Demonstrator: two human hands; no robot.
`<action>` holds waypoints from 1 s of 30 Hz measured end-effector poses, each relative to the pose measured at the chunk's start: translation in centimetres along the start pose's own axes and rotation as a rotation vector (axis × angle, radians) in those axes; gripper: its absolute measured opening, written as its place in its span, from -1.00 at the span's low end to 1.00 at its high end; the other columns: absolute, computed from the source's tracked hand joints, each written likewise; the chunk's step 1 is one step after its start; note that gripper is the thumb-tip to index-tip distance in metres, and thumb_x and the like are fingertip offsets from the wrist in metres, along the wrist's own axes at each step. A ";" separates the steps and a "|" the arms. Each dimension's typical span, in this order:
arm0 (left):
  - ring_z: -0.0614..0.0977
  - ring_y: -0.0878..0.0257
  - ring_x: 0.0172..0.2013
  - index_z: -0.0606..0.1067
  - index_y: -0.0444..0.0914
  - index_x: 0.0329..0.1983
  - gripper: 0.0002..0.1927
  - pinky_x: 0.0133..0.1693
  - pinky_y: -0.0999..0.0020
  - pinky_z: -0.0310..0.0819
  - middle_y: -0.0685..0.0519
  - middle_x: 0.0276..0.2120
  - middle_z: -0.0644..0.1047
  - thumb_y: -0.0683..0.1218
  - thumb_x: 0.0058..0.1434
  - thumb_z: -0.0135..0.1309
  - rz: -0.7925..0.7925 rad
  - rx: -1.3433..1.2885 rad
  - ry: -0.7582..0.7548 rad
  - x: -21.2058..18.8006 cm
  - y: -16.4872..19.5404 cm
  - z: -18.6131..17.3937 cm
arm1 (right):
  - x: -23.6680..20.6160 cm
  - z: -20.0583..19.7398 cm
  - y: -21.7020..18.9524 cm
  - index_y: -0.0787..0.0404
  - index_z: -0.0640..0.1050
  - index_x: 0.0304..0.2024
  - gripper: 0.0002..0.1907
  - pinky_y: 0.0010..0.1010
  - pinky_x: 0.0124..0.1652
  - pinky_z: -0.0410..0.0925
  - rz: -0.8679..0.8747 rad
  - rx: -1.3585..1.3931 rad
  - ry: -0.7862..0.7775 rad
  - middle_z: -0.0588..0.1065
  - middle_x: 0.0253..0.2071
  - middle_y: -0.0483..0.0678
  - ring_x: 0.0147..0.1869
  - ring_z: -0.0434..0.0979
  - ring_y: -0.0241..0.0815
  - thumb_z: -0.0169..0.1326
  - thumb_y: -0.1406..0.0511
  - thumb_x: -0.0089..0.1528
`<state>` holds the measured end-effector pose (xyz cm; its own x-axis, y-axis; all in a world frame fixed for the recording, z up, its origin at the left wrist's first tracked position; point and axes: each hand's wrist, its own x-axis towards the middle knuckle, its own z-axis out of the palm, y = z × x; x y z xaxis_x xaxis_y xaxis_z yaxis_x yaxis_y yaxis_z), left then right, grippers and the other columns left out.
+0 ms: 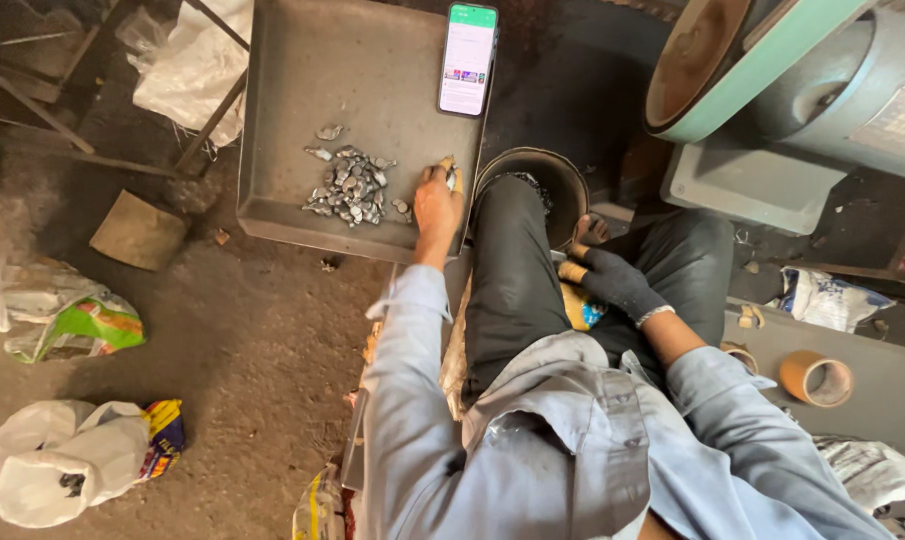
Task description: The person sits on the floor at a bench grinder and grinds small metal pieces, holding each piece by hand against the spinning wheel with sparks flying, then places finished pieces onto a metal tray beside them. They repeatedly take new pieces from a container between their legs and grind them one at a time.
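The left hand (438, 203) is bare and extended forward over the near right corner of a shallow grey metal tray (282, 130). Its fingers are closed on a small metal piece (449, 172) with taped fingertips, just above the tray floor. A heap of small silvery metal parts (351, 187) lies on the tray just to the left of this hand, close to but apart from the fingers; a few loose parts lie beyond the heap toward the tray centre. A smartphone (468, 58) with a lit screen leans against the far right rim of the tray. The right hand (617, 281) wears a dark glove and rests on the person's right thigh; its fingers are curled, with taped fingertips, and whether it holds anything cannot be told. A round dark container (538, 170) stands on the floor between the knees, just right of the tray. A grinding machine (772, 70) with a brown disc and green guard stands at upper right. A roll of brown tape (815, 378) lies on a grey surface at right. Plastic bags (62, 460) lie on the floor at left.
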<state>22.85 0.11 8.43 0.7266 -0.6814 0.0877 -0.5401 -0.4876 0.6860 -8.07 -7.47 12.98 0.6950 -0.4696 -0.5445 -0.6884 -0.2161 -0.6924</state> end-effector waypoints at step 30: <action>0.61 0.07 -0.25 0.52 -0.38 0.05 -0.42 -0.36 0.25 0.45 -0.03 -0.38 0.54 0.26 0.53 -0.09 -0.938 -1.768 -1.229 -20.0 10.0 -1.7 | 1.1 3.8 5.6 0.35 0.33 0.35 -0.37 -0.38 0.19 0.32 0.210 0.888 0.033 0.43 0.31 0.09 0.35 0.41 -0.07 0.07 0.45 0.21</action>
<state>3.63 9.76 14.77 -0.3934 -0.8497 -0.3511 0.8977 -0.4374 0.0527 -10.37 -5.91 6.74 0.5581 -0.4519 -0.6959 -0.3776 0.6085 -0.6979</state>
